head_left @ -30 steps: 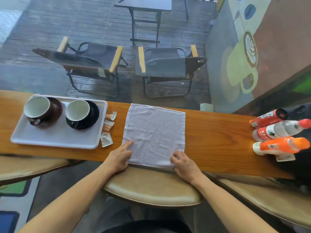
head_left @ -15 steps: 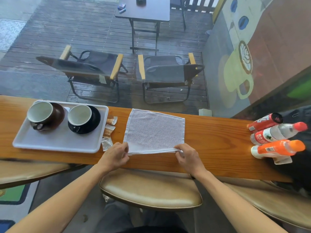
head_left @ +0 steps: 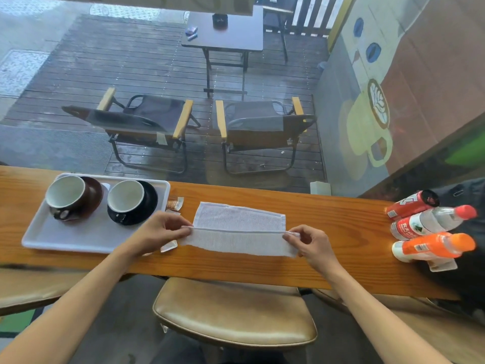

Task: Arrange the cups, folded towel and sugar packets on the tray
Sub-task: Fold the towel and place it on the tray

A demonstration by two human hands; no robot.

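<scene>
A white towel [head_left: 237,229] lies on the wooden counter [head_left: 328,227], its near half lifted and folded toward the far edge. My left hand [head_left: 157,232] pinches the towel's left near corner and my right hand [head_left: 309,243] pinches its right near corner. A white tray [head_left: 65,240] at the left carries a brown cup [head_left: 69,197] and a black cup [head_left: 128,200], each on a saucer. Sugar packets [head_left: 175,203] lie on the counter between tray and towel, partly hidden by my left hand.
Three bottles lie at the counter's right end: a red can-like one [head_left: 412,204], a clear one with a red cap [head_left: 433,222], an orange one [head_left: 433,246]. A tan padded stool [head_left: 236,313] stands under the counter. Beyond the glass are two folding chairs and a table.
Both hands gripped the towel's near corners, lifted them and carried the near edge away from me, folding the towel over itself. The view tilted up a little.
</scene>
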